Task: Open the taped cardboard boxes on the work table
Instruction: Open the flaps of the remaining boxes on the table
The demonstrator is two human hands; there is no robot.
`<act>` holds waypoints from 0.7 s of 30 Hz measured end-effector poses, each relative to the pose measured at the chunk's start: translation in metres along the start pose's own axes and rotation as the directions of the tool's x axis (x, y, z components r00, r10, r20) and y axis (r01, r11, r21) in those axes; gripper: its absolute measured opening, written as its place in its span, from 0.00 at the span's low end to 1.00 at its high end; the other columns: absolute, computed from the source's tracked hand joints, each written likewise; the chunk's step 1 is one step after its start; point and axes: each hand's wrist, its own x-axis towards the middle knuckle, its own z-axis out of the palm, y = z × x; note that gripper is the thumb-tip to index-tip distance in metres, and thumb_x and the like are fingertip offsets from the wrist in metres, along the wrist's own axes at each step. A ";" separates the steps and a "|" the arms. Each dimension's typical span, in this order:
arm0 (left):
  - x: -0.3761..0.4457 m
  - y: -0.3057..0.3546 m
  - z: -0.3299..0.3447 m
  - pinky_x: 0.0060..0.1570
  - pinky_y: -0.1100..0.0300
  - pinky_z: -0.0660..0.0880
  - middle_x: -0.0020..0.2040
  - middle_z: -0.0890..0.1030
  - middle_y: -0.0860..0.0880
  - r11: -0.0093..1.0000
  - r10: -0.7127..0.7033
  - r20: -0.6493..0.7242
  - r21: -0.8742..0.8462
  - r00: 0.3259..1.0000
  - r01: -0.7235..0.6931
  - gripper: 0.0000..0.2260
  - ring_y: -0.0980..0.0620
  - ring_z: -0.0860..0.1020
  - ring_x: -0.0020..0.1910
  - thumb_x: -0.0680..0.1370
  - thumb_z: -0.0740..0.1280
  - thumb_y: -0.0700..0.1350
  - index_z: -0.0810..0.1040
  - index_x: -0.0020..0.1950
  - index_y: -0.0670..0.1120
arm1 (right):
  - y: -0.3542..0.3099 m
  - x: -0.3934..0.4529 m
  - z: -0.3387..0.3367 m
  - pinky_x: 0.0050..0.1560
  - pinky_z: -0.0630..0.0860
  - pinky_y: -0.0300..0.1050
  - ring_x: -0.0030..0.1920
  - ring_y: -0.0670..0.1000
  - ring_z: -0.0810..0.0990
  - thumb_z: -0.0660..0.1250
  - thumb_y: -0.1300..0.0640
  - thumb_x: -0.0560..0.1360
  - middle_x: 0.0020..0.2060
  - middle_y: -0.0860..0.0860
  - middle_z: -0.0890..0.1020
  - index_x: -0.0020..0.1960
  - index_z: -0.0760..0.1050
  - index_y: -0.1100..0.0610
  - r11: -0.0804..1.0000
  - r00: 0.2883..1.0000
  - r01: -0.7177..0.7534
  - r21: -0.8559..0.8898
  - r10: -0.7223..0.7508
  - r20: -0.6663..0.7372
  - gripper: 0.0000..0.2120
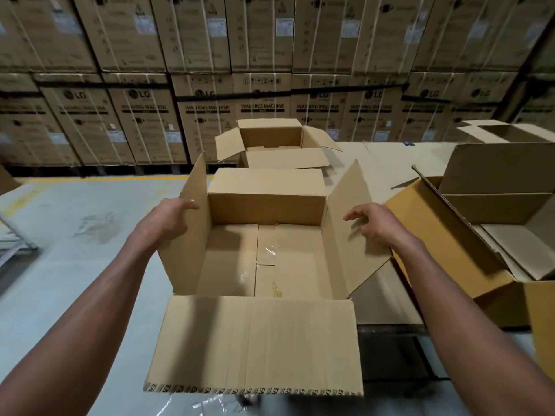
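Observation:
A brown cardboard box [264, 259] stands in front of me at the left end of the work table [387, 163], with all its top flaps spread open. The inside is bare, with clear tape along the bottom seam. My left hand [168, 219] holds the upright left flap [186, 253] from outside, fingertips hooked over its edge. My right hand [372, 223] rests on the inner face of the right flap [348, 250], which leans outward, with its fingers loose. The near flap [255, 340] hangs toward me.
Another opened box [270, 136] sits behind this one. Two more opened boxes [495, 211] [507, 132] stand at the right. Stacked washing machine cartons [204, 109] form a wall at the back. Grey floor [75, 220] lies to the left. Clear tape scraps [207, 405] lie at the bottom.

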 end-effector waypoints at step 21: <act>-0.095 0.084 -0.150 0.48 0.52 0.75 0.63 0.80 0.35 0.945 0.268 -0.389 -0.072 0.881 -0.319 0.29 0.44 0.79 0.51 0.73 0.67 0.28 0.76 0.72 0.48 | -0.076 -0.129 -0.128 0.61 0.66 0.40 0.71 0.50 0.72 0.64 0.77 0.73 0.65 0.49 0.79 0.59 0.83 0.51 0.998 0.930 0.045 -0.032 -0.054 -0.363 0.26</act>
